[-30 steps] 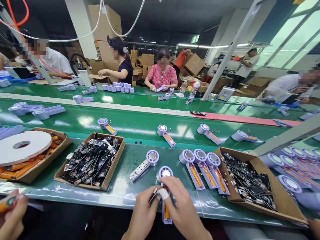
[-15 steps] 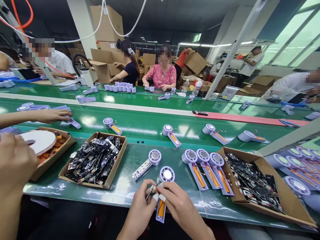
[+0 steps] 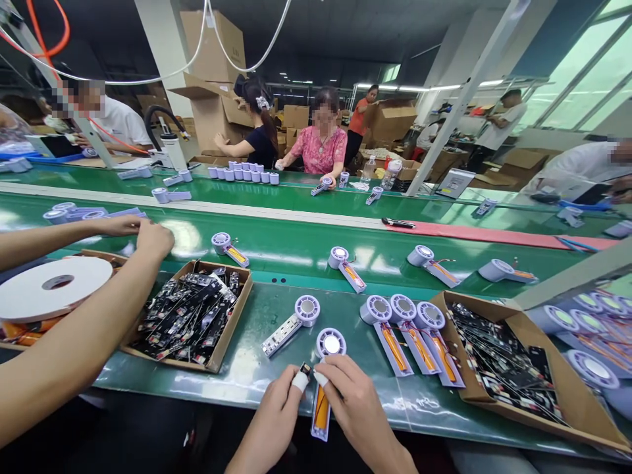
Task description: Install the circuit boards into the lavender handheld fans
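A lavender handheld fan body (image 3: 330,343) lies on the bench edge before me, its round head away from me and an orange battery (image 3: 322,408) in its open handle. My left hand (image 3: 276,411), left of the handle, pinches a small black circuit board (image 3: 305,368) between thumb and finger. White covers wrap some of my fingertips. Over the handle, my right hand (image 3: 353,395) has thumb and fingers closed near the board; whatever they pinch is too small to make out. Just beyond, another fan body (image 3: 307,311) has a white-and-silver board in its handle.
Cardboard trays of circuit boards stand left (image 3: 217,359) and right (image 3: 498,401). Three fan bodies (image 3: 402,307) with batteries sit beside the right tray. A co-worker's arms (image 3: 113,296) reach across the left, over a white tape roll (image 3: 89,276). More fans lie on the green belt (image 3: 276,250).
My hands have parted slightly, bringing the black board into clearer view. The co-worker's nearer arm has swung from the tape roll to the belt, where both hands meet. Belt fans shifted slightly right.
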Tool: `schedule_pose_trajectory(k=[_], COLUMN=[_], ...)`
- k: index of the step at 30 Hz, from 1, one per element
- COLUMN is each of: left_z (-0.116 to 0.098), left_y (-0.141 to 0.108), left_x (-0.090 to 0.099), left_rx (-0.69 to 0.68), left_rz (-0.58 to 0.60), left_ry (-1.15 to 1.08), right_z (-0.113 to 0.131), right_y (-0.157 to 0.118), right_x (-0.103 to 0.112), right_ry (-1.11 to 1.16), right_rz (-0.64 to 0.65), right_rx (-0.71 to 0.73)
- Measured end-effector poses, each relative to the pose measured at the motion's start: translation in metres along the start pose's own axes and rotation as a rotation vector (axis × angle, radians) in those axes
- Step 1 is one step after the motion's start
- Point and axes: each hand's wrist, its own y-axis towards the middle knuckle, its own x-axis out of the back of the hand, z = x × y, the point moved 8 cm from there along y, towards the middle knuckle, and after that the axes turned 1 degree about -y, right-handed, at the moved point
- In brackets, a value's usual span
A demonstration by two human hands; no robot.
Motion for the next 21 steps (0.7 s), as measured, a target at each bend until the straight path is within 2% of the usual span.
schedule_pose_trajectory(k=[4,13,21], left_z=[-0.006,-0.024,-0.036], left_y=[0.0,-0.005,-0.006], left_x=[-0.01,-0.008,-0.001], left_rx=[-0.046,-0.214,-0.34], left_rz=[0.028,-0.01,0.136], left_ry=[0.053,0.259,0.326], right_z=[0.003,0.012,-0.006], right_y=[0.002,0.006,0.003], right_x=[-0.001,0.001,-0.003], right_ry=[-0.059,-0.144,0.025], right_rz=[0.019,0.039,0.061], right_rx=[0.005,-0.002,-0.086])
